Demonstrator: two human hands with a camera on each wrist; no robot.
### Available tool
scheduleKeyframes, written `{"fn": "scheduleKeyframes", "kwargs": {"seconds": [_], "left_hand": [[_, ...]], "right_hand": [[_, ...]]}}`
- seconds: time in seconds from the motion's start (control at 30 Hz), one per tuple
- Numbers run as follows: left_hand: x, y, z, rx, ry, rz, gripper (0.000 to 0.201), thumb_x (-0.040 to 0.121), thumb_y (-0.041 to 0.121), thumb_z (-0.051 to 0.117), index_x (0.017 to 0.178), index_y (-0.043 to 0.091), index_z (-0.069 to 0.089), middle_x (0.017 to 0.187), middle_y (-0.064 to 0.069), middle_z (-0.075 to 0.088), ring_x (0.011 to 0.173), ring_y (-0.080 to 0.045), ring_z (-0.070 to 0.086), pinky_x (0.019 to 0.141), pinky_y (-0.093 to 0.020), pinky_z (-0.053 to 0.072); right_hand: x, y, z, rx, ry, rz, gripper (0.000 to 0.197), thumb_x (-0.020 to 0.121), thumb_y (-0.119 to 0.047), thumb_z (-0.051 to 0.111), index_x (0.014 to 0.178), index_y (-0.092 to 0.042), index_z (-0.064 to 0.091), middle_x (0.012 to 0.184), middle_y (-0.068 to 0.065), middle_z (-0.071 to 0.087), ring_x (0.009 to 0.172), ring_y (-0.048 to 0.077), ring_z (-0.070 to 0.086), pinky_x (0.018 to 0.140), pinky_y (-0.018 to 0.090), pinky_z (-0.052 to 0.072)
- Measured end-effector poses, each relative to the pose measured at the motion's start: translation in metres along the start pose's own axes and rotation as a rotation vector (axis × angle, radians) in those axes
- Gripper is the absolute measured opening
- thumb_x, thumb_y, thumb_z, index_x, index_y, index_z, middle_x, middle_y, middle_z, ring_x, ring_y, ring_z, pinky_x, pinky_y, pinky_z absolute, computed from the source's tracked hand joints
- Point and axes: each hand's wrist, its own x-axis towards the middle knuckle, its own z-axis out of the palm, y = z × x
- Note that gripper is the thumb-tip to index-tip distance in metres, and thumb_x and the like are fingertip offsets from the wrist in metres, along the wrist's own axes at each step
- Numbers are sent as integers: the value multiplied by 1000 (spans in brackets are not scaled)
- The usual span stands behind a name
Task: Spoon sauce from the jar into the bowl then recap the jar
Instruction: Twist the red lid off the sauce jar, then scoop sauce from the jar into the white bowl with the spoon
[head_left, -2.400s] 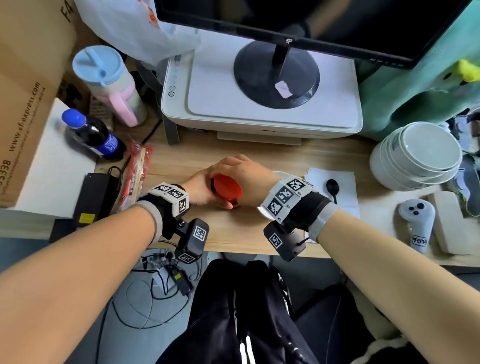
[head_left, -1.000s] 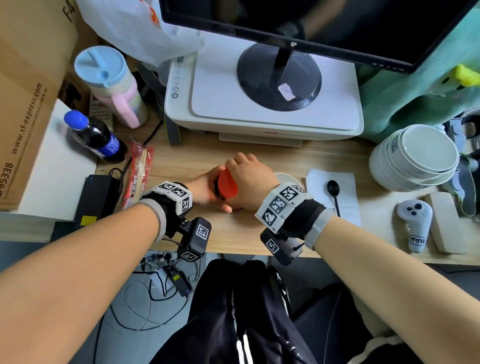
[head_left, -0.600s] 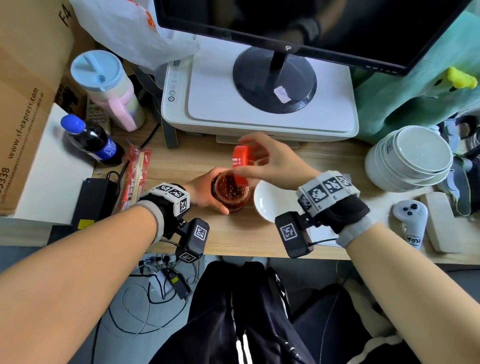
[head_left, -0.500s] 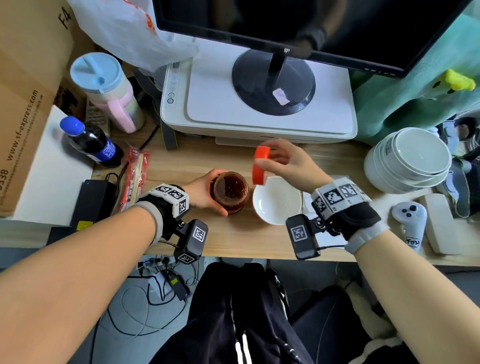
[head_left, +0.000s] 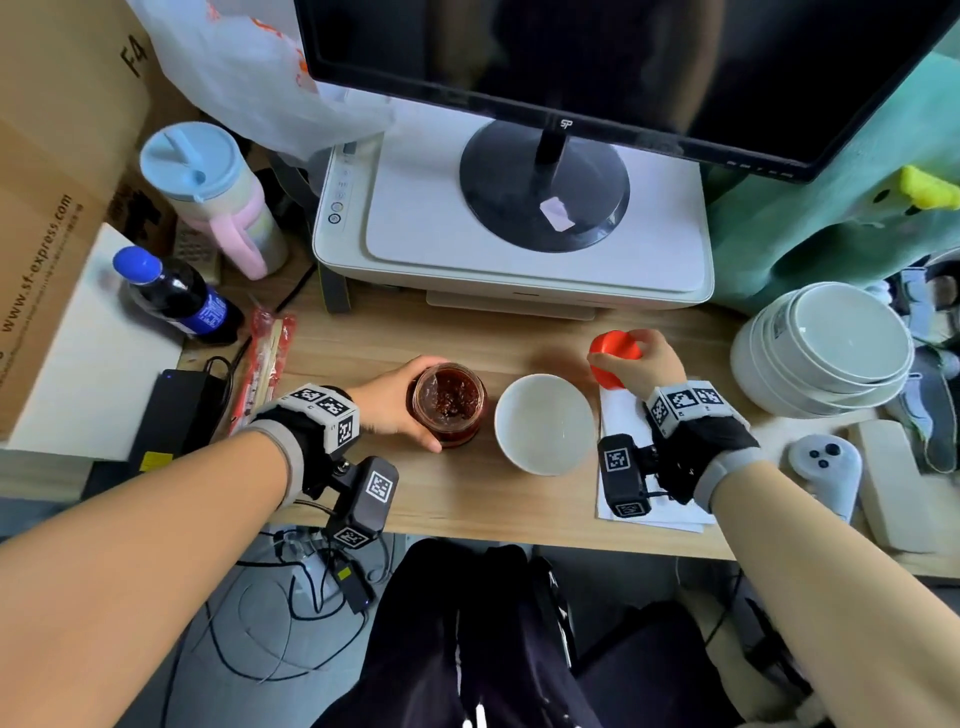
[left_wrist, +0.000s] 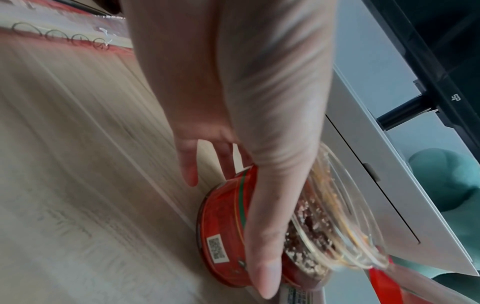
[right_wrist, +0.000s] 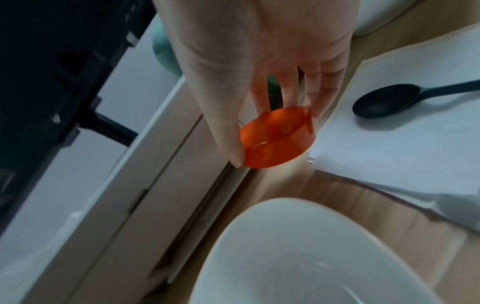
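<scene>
From overhead, the left hand (head_left: 397, 402) is wrapped around the open jar (head_left: 449, 404) of chunky dark red sauce on the desk (head_left: 467, 499), just left of the white bowl (head_left: 544, 423). The right hand (head_left: 647, 364) pinches the red lid (head_left: 613, 356) past the bowl.

Left wrist: the jar's got a red label with a barcode, clear glass above.

Right wrist: thumb and fingertips (right_wrist: 319, 107) hold the lid, black spoon (right_wrist: 389, 100) lying on white paper (right_wrist: 405, 148) nearby.

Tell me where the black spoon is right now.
In the right wrist view the black spoon lies on the white paper, just right of the red lid pinched by the right hand.
</scene>
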Motion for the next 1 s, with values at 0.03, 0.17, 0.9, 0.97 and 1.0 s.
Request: {"fn": "scheduleKeyframes", "kwargs": {"seconds": [0.03,0.17,0.9,0.97,1.0], "left_hand": [[0,-1,0,4,4,4,106,49,7,88,135,16,27,135,-4,46,127,-18,42,111,-32,29],[-1,0,0,7,13,4,103,49,6,88,134,16,30,128,2,46,124,-15,42,107,-28,30],[-8,6,8,-1,61,-13,103,53,8,86,136,17,27,131,4,42,126,-13,39,105,-23,27],[-7,4,9,1,73,-24,104,52,10,87,136,17,27,135,0,42,129,-16,39,109,-27,28],[-7,5,10,2,81,-29,105,51,10,87,137,16,26,138,-2,42,130,-18,38,111,-30,27]], "right_hand": [[3,-1,3,-61,-30,-12,76,68,-38,77,134,-17,44,134,9,55,118,29,55,95,36,47],[12,-11,16,-305,-88,-79,83,64,-41,78,135,-16,43,135,15,52,124,33,48,106,43,40],[0,40,-31,-44,36,89,31,83,-22,60,94,6,69,97,27,71,95,40,67,87,46,53],[-2,62,-35,5,3,184,33,81,-21,61,95,8,69,86,25,72,86,38,69,88,49,53],[-2,73,-36,23,-13,221,33,81,-21,62,96,8,69,79,20,70,80,33,67,89,49,53]]}}
